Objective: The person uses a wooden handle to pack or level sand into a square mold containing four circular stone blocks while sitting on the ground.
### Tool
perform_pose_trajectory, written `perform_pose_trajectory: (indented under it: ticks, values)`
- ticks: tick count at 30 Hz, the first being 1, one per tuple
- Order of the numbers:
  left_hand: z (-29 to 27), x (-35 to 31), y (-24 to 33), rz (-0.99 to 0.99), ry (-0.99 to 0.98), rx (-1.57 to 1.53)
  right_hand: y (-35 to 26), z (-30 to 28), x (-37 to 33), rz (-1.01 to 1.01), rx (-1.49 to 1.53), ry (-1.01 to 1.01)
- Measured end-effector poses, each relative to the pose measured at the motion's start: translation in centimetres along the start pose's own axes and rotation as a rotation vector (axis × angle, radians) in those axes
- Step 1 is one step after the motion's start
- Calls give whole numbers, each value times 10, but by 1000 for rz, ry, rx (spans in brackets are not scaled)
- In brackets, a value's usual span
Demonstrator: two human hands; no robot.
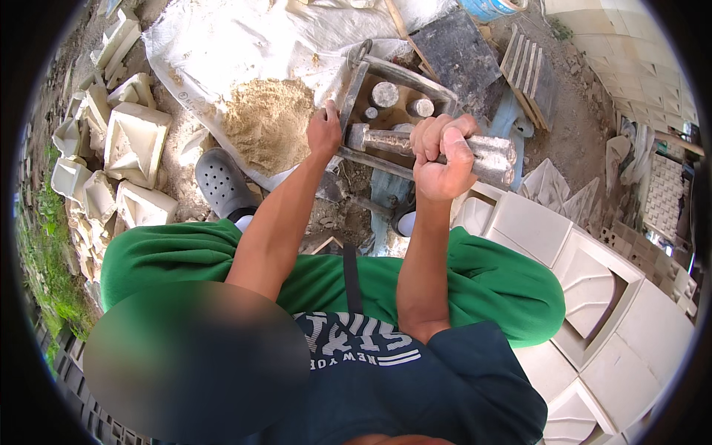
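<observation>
A rectangular metal mould stands on the ground in front of me, with several round pegs rising inside it and a ring-shaped handle at its far corner. My left hand is closed on the mould's left side edge. Over its near right part, my right hand makes a fist round a heavy metal rammer. The rammer lies roughly level, its thick cylindrical end to the right. A heap of sandy powder lies left of the mould on a white sheet.
Cast white blocks are piled at the left. Finished pale blocks stand in rows at the right. A dark board, a slatted wooden piece and a blue bucket lie beyond the mould. My grey clog rests near the sheet.
</observation>
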State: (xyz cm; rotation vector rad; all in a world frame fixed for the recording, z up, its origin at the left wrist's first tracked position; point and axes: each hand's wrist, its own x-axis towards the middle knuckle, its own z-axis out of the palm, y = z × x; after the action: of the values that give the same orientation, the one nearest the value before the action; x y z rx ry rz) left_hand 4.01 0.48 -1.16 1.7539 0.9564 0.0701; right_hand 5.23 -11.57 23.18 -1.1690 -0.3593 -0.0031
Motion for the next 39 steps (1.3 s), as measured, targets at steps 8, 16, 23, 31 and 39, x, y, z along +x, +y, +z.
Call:
perform_pose_trajectory:
  ticks: [8,16,23,31,39]
  values:
    - [-3,-4,1,-26,5,-6,1,2,-2,35,-14,50]
    - [-3,-8,3,-30,-9,-18,16,-6,-4,97,-148,-68]
    - [0,-3,-4,-30,4,-37,-7,3,-4,24,-118,-111]
    - [-2,0,1,-35,10,17,-13,11,5,19,-75,-71]
    - [-3,-5,2,-54,-3,-38,30,8,-1,106,-60,67]
